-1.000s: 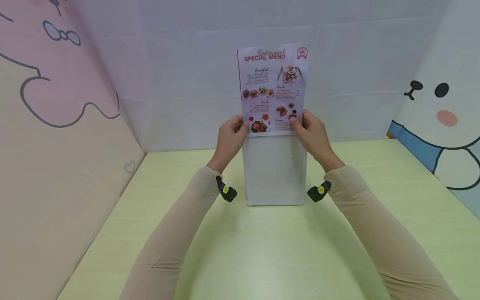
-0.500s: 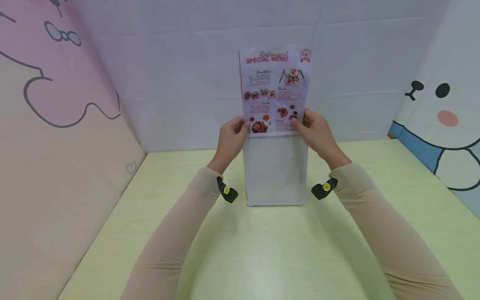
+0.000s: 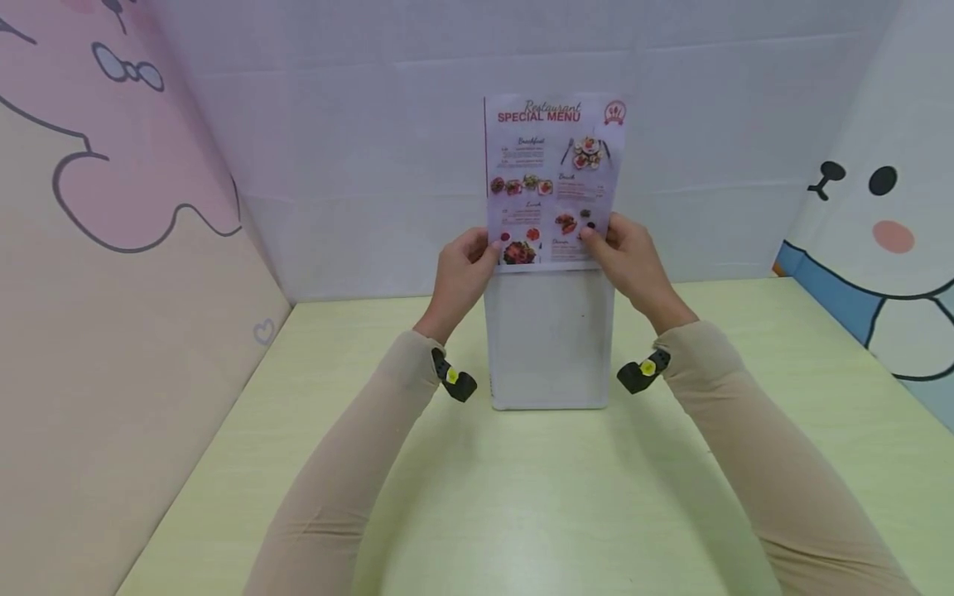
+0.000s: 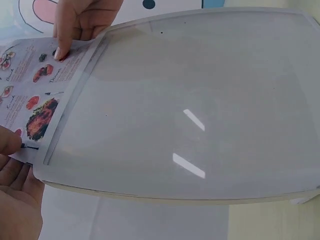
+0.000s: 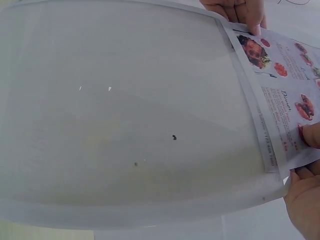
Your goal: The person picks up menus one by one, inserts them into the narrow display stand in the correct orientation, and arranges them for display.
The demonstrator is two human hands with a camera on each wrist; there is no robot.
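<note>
Right now I have both grips on the menu sheet: my left hand pinches its lower left corner, thumb on the printed face, and my right hand pinches the lower right corner the same way. The sheet stands upright, and only its bottom edge is tucked into the mouth of the clear plastic sleeve, which runs from my hands down toward me with its near end on the green table. By my reading the insertion has barely begun: the corners are fed in and squared, but nearly the whole page, title included, is outside. Sliding it fully down remains. Beyond, the white back wall and cartoon side panels enclose the table.
</note>
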